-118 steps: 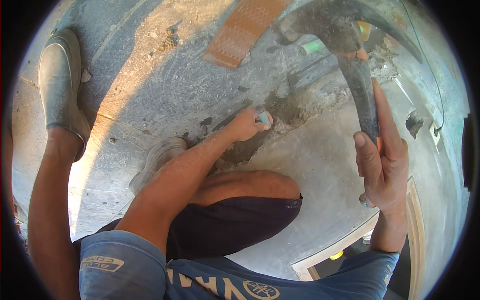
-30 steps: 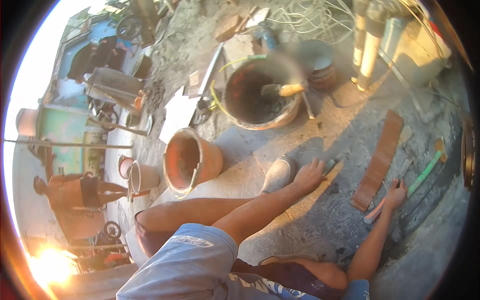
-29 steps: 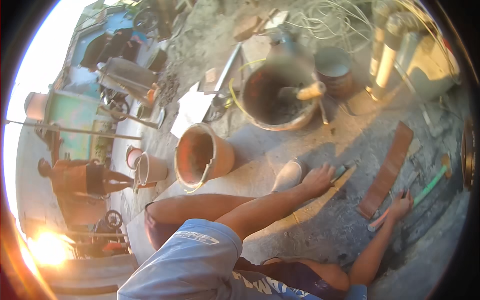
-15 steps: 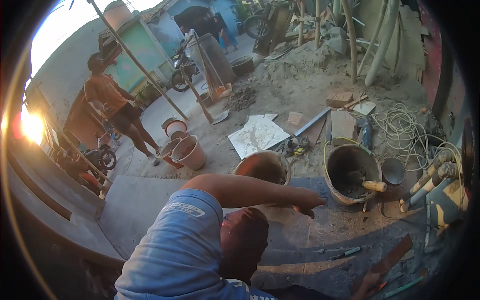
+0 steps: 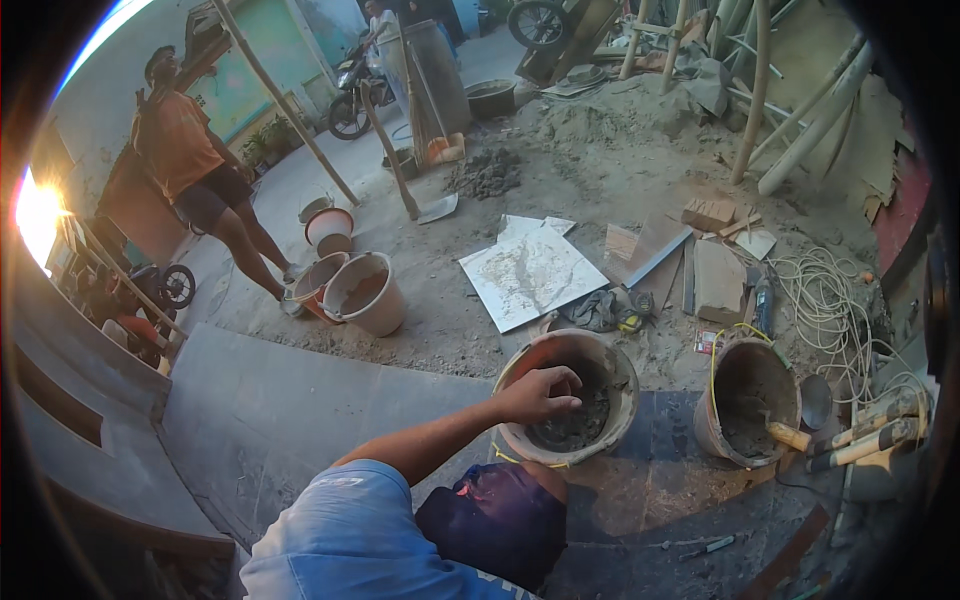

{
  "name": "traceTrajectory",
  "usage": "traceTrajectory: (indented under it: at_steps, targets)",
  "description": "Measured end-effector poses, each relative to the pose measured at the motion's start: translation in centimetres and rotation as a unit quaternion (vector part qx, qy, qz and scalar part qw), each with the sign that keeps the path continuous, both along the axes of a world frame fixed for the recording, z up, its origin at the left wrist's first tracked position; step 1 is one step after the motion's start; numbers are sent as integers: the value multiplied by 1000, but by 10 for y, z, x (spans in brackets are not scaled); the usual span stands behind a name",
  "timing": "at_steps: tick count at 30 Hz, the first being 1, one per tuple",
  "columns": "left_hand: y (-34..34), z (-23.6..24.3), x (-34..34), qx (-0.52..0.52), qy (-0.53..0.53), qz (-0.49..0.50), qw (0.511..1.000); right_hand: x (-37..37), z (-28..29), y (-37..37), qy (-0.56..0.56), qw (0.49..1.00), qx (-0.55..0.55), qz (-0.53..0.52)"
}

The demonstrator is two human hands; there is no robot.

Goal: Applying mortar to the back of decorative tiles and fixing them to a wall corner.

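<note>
My left hand point(image 5: 542, 395) hovers over the near side of a round bucket point(image 5: 512, 440). Its fingers are bent and a little apart, with nothing visible in them. Wet grey mortar point(image 5: 590, 415) lies in the bucket, which has a yellow handle on its near side. My right hand is out of view. Farther right, a second mortar-smeared bucket point(image 5: 712, 425) contains a trowel, whose wooden handle point(image 5: 789, 436) sticks out over the rim. My bent knee point(image 5: 490, 520), in dark cloth, is just below the first bucket.
Broken white tiles point(image 5: 535, 275) lie beyond the buckets. At left stand several more buckets point(image 5: 375, 310), and near them a person point(image 5: 190, 150) in an orange shirt. A coiled cable point(image 5: 820, 300), an angle grinder point(image 5: 764, 305) and a brown strip point(image 5: 790, 555) lie at right.
My left hand has drawn back from its stretch toward the second bucket to above the first one. My right hand, earlier by the brown strip, has left view. The whole view has shifted.
</note>
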State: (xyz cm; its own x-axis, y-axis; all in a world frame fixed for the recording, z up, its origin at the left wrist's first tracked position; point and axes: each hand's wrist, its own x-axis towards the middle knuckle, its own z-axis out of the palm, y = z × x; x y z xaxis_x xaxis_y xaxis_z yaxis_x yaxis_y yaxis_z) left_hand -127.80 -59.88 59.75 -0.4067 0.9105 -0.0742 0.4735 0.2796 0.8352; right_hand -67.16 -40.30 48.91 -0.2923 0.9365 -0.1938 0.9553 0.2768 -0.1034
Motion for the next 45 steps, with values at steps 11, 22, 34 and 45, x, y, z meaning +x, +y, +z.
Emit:
traceTrajectory:
  at_steps: [11,22,34,45]
  targets:
    - [-62,-170,-168,-9,183,301,936,-162,-44,-38,2,961,-158,228]
    - [27,-287,-200,53,-364,264,892,-277,-210,78,-25,942,-188,278]
    - [96,-294,-163,59,-377,287,879,-236,-284,151,-10,929,-166,331]
    - [66,-292,-186,45,-389,275,878,-432,-81,311,-145,936,162,278]
